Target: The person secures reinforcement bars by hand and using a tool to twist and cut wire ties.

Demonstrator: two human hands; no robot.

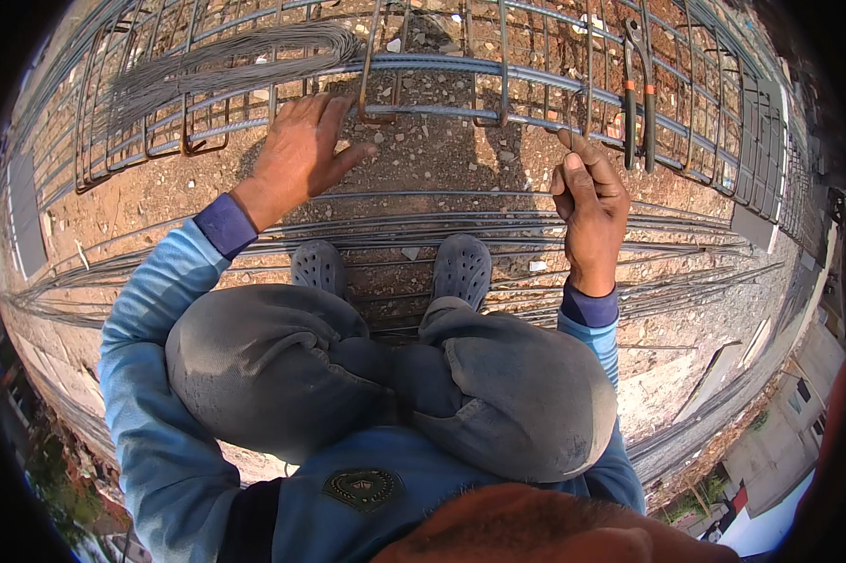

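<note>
In front of me lies a rebar cage (423,61) of long bars and bent stirrups. My left hand (305,145) is open at its near bar, fingertips by the bar and thumb spread to the right. My right hand (594,197) is closed in a pinch on a thin tie wire (571,131) at the near bar, further right; most of that wire is hard to make out. Just right of it, long-handled pincers (640,98) with dark grips and orange bands rest on the cage. A folded bundle of tie wire (244,61) lies across the cage's left part.
Loose steel bars (385,223) run crosswise over the stony ground between the cage and me. My feet, in grey clogs (460,267), stand at these bars. Grey flat panels (761,141) are by the cage's right end, with another panel (26,216) at far left.
</note>
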